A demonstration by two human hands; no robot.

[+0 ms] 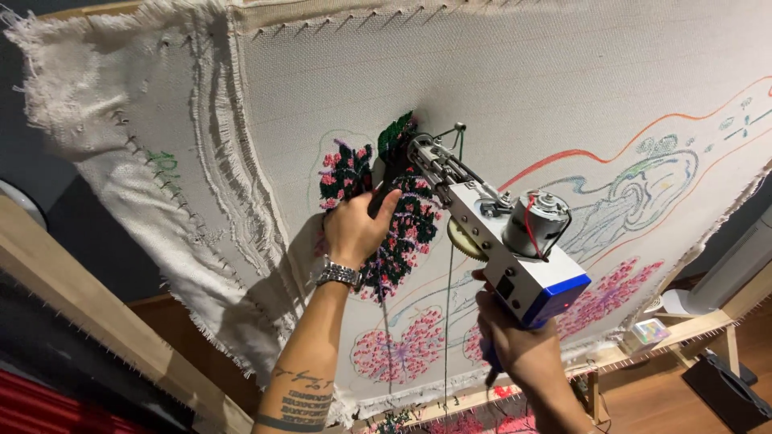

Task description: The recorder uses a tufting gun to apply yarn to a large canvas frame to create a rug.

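cream tufting cloth (523, 72), wooden frame (96, 309), wood floor (659, 402)

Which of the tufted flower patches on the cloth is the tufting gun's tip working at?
The dark green and pink patch beside the left hand, highest on the cloth; the lower patches are plain pink.

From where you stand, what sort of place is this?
Probably a rug-tufting workshop: pale backing cloth stretched on a wooden frame, a tufting gun held in the right hand, and flower patches of yarn already worked in.
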